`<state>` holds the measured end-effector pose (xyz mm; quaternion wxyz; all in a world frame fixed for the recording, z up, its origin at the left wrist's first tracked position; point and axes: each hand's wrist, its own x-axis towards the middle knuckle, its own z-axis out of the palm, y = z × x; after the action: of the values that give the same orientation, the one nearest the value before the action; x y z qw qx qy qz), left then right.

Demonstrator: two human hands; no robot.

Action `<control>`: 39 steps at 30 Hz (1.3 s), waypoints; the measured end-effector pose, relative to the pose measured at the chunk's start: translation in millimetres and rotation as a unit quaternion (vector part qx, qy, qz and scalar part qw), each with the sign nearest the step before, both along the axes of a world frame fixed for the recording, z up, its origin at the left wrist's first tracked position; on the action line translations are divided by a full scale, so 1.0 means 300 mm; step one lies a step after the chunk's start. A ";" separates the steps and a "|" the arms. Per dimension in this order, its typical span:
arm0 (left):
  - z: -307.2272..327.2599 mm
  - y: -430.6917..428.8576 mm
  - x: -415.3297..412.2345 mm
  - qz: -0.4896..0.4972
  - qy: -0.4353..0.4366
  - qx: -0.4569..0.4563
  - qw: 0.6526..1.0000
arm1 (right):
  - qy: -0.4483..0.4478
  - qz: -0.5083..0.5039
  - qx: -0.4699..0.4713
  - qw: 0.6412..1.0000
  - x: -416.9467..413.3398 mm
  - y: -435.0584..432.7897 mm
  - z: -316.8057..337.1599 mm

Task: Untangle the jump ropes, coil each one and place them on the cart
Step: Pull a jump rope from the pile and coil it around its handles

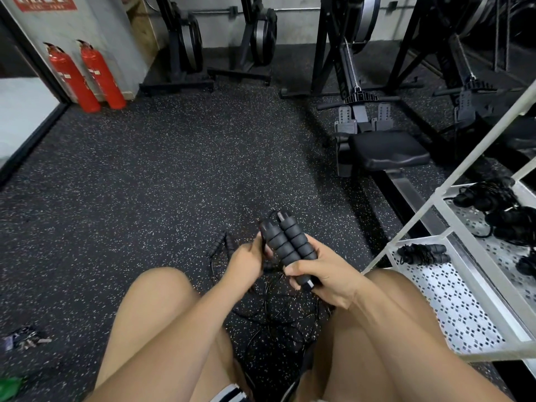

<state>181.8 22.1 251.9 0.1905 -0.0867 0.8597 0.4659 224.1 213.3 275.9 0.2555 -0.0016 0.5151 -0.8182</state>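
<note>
While the right hand (pixel 327 274) wraps its fingers round both black ribbed foam jump-rope handles (pixel 285 240), the left hand (pixel 246 258) pinches them too. Their thin black cord (pixel 278 311) trails on the near floor (pixel 174 169). Coiling looks next: wind the cord evenly, then reach right to the white perforated cart (pixel 452 297).

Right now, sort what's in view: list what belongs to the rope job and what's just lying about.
Job: handles gripped by the right hand, left hand beside them; cords tangled on the floor; second rope on the floor; cart with coiled ropes.
Lying about: extinguishers; rower; scraps at far left.
</note>
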 end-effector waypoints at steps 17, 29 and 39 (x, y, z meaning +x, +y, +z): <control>-0.038 0.049 0.071 -0.133 -0.018 -0.076 0.988 | 0.043 -0.054 0.035 0.997 0.000 -0.028 -0.001; 0.026 -0.050 0.057 -0.189 0.046 -0.001 0.981 | 0.036 0.013 0.512 0.858 -0.062 0.100 -0.064; 0.041 -0.085 0.029 -0.174 0.042 0.098 0.979 | -0.015 0.422 0.229 0.877 0.009 0.046 -0.019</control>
<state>190.6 -3.5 264.2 0.2399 0.1027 0.8192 0.5107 226.8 227.1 270.2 0.5771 -0.1482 0.6347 -0.4921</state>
